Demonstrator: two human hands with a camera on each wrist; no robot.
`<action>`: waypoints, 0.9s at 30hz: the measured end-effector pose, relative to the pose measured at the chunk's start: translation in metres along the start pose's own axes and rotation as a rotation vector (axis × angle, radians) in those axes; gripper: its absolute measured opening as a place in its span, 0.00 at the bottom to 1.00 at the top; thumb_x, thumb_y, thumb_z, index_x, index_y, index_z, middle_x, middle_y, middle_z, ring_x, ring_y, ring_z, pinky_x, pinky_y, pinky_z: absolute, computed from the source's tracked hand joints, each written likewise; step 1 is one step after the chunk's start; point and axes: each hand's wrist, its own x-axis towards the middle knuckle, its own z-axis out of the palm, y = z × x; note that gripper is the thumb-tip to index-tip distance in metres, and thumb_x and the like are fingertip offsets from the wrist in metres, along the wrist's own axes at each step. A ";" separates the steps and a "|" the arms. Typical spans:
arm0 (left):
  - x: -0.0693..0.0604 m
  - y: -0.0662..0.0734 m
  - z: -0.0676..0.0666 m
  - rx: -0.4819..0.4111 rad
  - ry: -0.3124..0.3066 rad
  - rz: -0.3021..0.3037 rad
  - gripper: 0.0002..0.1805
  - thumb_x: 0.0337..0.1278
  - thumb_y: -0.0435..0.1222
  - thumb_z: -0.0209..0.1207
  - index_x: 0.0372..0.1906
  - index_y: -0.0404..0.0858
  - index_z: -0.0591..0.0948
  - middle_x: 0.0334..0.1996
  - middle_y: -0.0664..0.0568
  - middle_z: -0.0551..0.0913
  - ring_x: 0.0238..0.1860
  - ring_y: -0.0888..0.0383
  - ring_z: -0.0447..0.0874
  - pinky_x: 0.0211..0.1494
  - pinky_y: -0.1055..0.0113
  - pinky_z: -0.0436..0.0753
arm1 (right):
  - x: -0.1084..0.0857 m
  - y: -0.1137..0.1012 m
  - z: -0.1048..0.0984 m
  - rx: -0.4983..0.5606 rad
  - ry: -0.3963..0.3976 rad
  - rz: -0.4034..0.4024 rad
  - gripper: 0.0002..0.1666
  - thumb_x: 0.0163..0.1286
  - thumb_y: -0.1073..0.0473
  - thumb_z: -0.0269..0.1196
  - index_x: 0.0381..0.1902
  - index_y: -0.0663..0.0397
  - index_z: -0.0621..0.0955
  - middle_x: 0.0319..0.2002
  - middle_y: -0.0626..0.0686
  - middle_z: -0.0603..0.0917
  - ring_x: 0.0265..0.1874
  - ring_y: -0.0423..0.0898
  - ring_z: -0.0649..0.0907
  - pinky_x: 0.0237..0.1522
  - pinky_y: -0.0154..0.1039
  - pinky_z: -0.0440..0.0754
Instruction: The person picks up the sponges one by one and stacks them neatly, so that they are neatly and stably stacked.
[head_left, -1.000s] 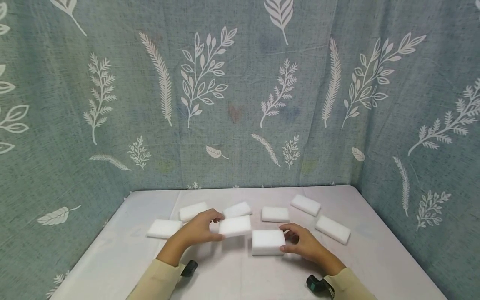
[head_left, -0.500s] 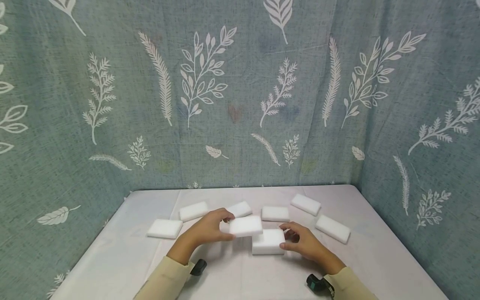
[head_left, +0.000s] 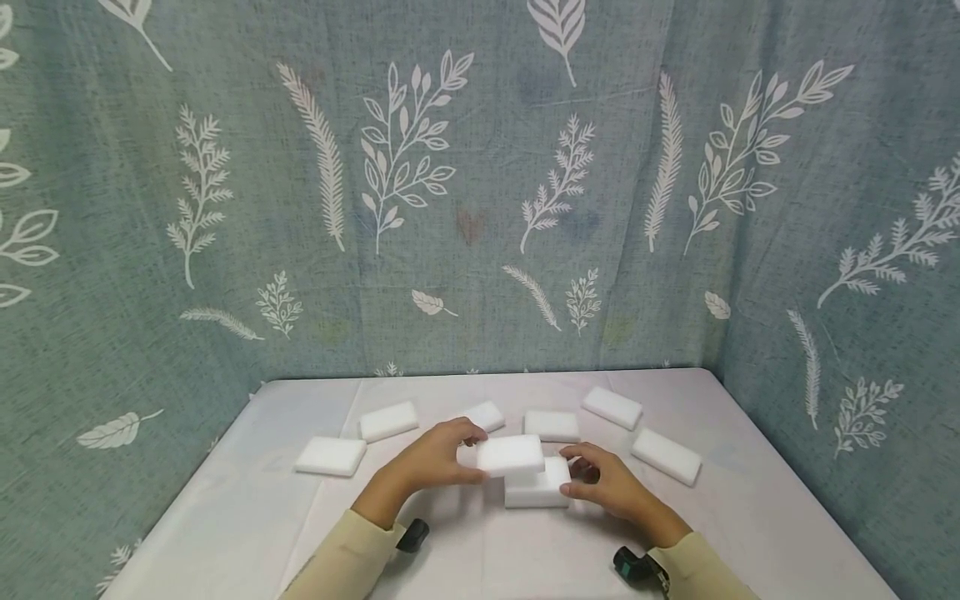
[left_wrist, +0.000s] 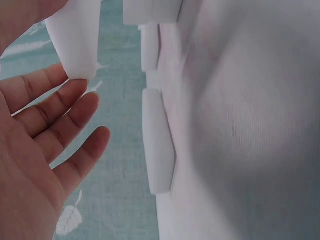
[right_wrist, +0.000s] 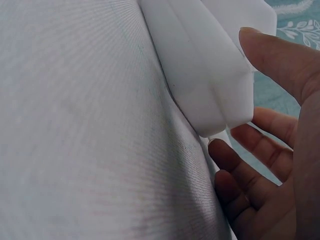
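No text, label, brand, number or sign can be read in any of the views.

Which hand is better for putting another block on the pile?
Probably the left hand: it holds a block up close to the pile, while the right hand grips the pile's end.

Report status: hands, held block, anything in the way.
Left hand pinches white block, raised partly over stack. Right hand grips stack's right end. Nothing visible between block and stack.
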 end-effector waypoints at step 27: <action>0.013 0.014 0.015 -0.009 -0.031 -0.012 0.31 0.43 0.54 0.72 0.52 0.44 0.81 0.43 0.62 0.78 0.48 0.62 0.76 0.53 0.62 0.77 | -0.001 0.002 0.000 0.020 0.006 -0.016 0.33 0.58 0.48 0.73 0.58 0.53 0.78 0.41 0.48 0.81 0.39 0.49 0.80 0.41 0.39 0.79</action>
